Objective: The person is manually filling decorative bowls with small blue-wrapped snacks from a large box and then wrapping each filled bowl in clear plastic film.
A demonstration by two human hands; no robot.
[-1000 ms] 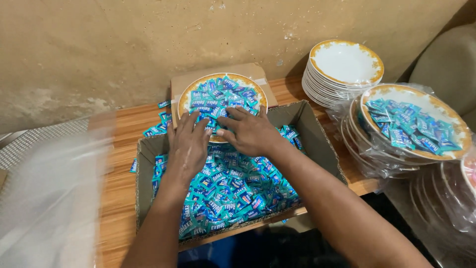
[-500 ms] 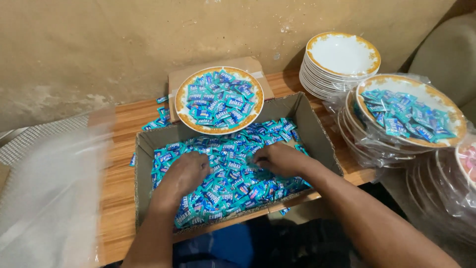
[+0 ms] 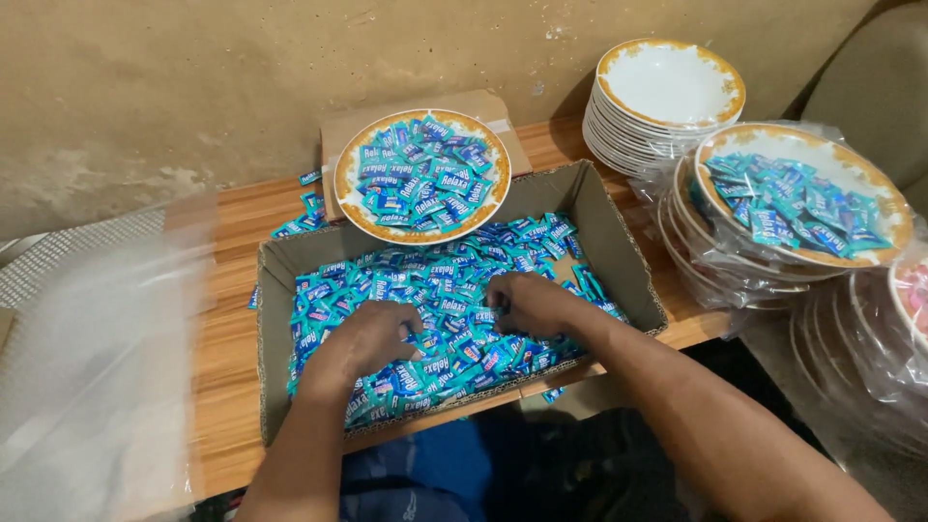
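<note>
Both hands, left hand (image 3: 362, 338) and right hand (image 3: 530, 303), curl into blue sachets (image 3: 445, 290) filling the cardboard box (image 3: 619, 251).

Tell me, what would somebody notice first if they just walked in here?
Most likely the cardboard box in the middle of the wooden table, heaped with small blue-wrapped sweets, with the left hand and right hand dug into them. Just behind it sits a gold-rimmed plate piled with the same sweets. On the right stands a stack of empty white plates, with plastic-wrapped filled plates beside it.
</note>
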